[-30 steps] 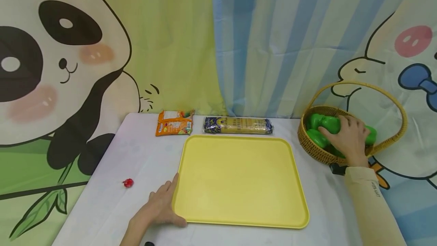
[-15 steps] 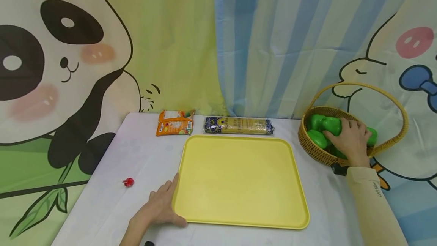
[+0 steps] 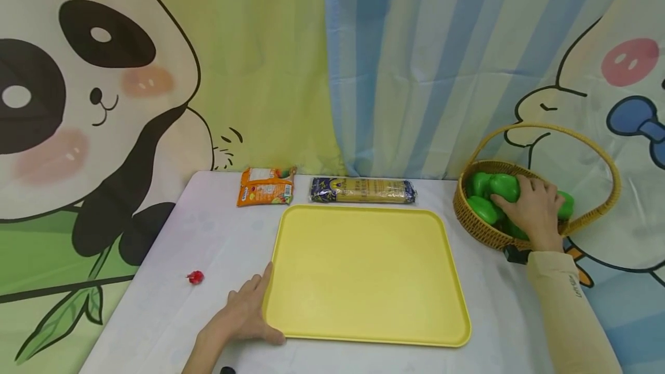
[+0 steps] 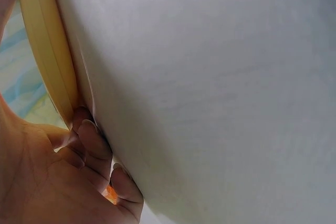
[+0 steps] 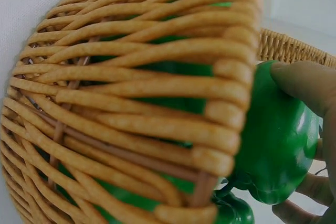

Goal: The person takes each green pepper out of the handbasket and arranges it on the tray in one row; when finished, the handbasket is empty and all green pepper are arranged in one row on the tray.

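Observation:
My left hand (image 3: pixel 241 313) holds the near left corner of a yellow tray (image 3: pixel 366 276), thumb along the front edge. In the left wrist view, curled fingers (image 4: pixel 97 145) sit against the tray's rim (image 4: pixel 50 40). Over at the right, my right hand (image 3: pixel 535 209) reaches into a wicker basket (image 3: pixel 478 229) holding several green bell peppers (image 3: pixel 483 209). Seen from the right wrist, it grips a glossy green bell pepper (image 5: pixel 275 135), thumb on top and fingertips at the far side. The basket wall (image 5: pixel 131 93) covers much of the other peppers.
Behind the tray lie an orange snack packet (image 3: pixel 266 187) and a long pack (image 3: pixel 363 190) with dark blue ends. A small red object (image 3: pixel 195 277) is left of the tray. The basket's tall handle (image 3: pixel 597 154) arches behind my right hand. Printed curtains hang behind the table.
My right hand stays in the basket and has shifted only slightly to the right. The left hand and the tray keep their places.

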`<state>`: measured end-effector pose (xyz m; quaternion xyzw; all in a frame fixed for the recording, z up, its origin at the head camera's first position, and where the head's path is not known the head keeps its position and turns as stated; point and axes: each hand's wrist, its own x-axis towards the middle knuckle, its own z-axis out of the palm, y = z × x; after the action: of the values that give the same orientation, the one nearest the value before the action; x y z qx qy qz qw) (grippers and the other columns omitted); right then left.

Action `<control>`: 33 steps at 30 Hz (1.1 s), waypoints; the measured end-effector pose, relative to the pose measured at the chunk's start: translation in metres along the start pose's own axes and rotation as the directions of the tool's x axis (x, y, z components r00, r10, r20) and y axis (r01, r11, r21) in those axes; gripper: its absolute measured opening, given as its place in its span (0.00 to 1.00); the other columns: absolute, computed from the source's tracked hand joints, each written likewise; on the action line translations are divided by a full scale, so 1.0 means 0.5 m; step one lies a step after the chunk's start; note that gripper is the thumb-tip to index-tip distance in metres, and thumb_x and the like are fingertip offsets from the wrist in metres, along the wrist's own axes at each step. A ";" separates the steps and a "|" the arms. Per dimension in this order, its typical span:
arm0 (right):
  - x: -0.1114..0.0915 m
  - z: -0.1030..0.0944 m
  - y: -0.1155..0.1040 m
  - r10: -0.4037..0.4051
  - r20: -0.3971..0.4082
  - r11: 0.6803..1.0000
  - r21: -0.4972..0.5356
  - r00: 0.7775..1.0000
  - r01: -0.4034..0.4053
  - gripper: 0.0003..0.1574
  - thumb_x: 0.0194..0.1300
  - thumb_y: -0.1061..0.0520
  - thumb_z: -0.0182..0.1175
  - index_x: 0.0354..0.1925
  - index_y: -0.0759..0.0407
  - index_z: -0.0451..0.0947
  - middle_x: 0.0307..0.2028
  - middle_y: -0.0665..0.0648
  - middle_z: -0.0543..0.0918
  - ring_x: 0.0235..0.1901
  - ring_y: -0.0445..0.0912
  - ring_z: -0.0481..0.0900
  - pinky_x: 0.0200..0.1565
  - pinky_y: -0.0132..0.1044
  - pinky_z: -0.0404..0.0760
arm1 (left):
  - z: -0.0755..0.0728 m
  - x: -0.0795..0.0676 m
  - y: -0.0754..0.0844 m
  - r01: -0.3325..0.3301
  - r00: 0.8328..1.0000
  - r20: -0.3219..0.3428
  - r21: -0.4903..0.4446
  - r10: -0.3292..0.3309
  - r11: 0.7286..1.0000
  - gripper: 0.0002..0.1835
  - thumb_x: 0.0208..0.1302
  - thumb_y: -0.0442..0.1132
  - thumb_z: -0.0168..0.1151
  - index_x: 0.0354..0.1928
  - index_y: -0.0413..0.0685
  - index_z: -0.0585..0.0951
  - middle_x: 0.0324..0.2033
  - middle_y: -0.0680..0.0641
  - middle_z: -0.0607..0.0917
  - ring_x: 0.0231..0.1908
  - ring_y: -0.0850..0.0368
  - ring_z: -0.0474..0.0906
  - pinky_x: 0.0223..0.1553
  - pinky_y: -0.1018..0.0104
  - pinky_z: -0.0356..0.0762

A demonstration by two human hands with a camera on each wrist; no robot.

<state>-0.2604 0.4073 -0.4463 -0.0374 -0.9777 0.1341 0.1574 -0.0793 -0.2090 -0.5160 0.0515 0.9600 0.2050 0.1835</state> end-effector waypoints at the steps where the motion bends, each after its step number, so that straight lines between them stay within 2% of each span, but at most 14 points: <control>1: -0.001 -0.002 -0.001 0.000 -0.004 1.000 0.003 1.000 0.000 0.52 0.66 0.31 0.60 0.69 0.69 0.63 0.63 0.81 0.65 0.59 0.79 0.57 0.53 0.73 0.52 | 0.000 0.000 0.000 0.002 1.000 0.001 0.002 -0.002 1.000 0.85 0.18 0.75 0.79 0.81 0.49 0.47 0.59 0.45 0.74 0.55 0.54 0.69 0.46 0.52 0.67; 9: -0.014 -0.011 -0.019 -0.012 -0.050 0.999 0.042 0.999 0.014 0.53 0.65 0.31 0.61 0.70 0.67 0.63 0.62 0.81 0.66 0.60 0.78 0.58 0.53 0.73 0.54 | 0.000 -0.005 -0.004 0.013 1.000 0.023 -0.039 -0.012 0.999 0.85 0.19 0.74 0.81 0.81 0.50 0.45 0.67 0.39 0.70 0.66 0.44 0.67 0.58 0.36 0.65; 13: -0.020 -0.009 -0.031 -0.059 -0.113 0.994 0.080 0.992 0.068 0.51 0.63 0.33 0.64 0.68 0.67 0.66 0.60 0.81 0.68 0.57 0.78 0.62 0.52 0.71 0.57 | 0.002 -0.012 -0.009 0.029 0.999 0.038 -0.060 -0.027 0.998 0.85 0.20 0.73 0.81 0.81 0.50 0.44 0.70 0.35 0.67 0.70 0.37 0.63 0.62 0.29 0.61; 17: -0.024 -0.009 -0.041 -0.104 -0.184 0.985 0.119 0.978 0.127 0.50 0.60 0.38 0.69 0.67 0.68 0.69 0.57 0.80 0.69 0.53 0.74 0.67 0.51 0.68 0.63 | 0.003 -0.013 -0.011 0.029 0.999 0.032 -0.063 -0.027 0.998 0.85 0.20 0.73 0.81 0.81 0.50 0.45 0.71 0.34 0.66 0.71 0.36 0.62 0.62 0.29 0.60; 19: -0.027 -0.013 -0.046 -0.103 -0.181 0.982 0.140 0.978 0.129 0.50 0.60 0.39 0.70 0.68 0.68 0.68 0.57 0.80 0.69 0.50 0.73 0.69 0.48 0.67 0.67 | 0.003 -0.011 -0.010 0.039 0.999 0.038 -0.066 -0.037 0.997 0.85 0.20 0.73 0.81 0.81 0.50 0.45 0.71 0.34 0.66 0.71 0.37 0.62 0.62 0.29 0.60; 23: -0.034 -0.021 -0.058 -0.068 -0.127 0.980 0.176 0.990 0.090 0.51 0.61 0.38 0.69 0.71 0.64 0.65 0.58 0.79 0.65 0.44 0.70 0.70 0.40 0.65 0.71 | 0.001 -0.006 -0.007 0.052 0.998 0.051 -0.066 -0.049 0.996 0.85 0.20 0.73 0.82 0.81 0.51 0.44 0.71 0.36 0.66 0.71 0.38 0.63 0.62 0.30 0.61; 26: -0.041 -0.024 -0.069 -0.059 -0.109 0.975 0.207 0.992 0.081 0.50 0.61 0.39 0.69 0.71 0.63 0.65 0.58 0.79 0.63 0.43 0.69 0.70 0.38 0.64 0.72 | 0.000 -0.006 -0.006 0.053 0.997 0.054 -0.066 -0.049 0.996 0.85 0.20 0.73 0.82 0.81 0.50 0.44 0.71 0.36 0.66 0.71 0.37 0.62 0.62 0.30 0.61; 33: -0.059 -0.015 -0.092 -0.105 -0.094 0.967 0.224 0.990 0.124 0.49 0.59 0.40 0.71 0.70 0.61 0.67 0.56 0.77 0.62 0.40 0.67 0.69 0.34 0.62 0.73 | -0.002 -0.001 -0.003 0.062 0.996 0.064 -0.070 -0.057 0.996 0.85 0.20 0.73 0.82 0.81 0.51 0.44 0.71 0.36 0.66 0.71 0.37 0.62 0.63 0.30 0.60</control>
<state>-0.2314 0.3616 -0.4357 0.0321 -0.9489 0.2352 0.2078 -0.0792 -0.2107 -0.5156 0.0226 0.9469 0.2324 0.2208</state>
